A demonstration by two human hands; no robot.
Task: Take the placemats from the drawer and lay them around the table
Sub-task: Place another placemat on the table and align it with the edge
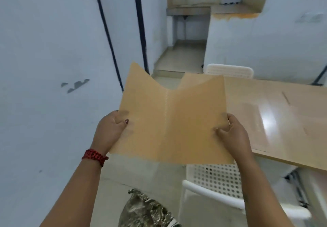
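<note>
Both hands grip the tan placemat [169, 120] in the air, the left hand [110, 131] closed on its left edge with the thumb on top, the right hand [230, 134] pinched shut on its right edge, so its long axis runs left to right between them. It sags along a middle crease, and the wooden table [276, 117] lies just beyond to the right, nearer the right hand, with white perforated chairs [217, 177] near and far. No drawer shows, the table's right end is cut off, and I cannot tell whether one mat or several are held.
</note>
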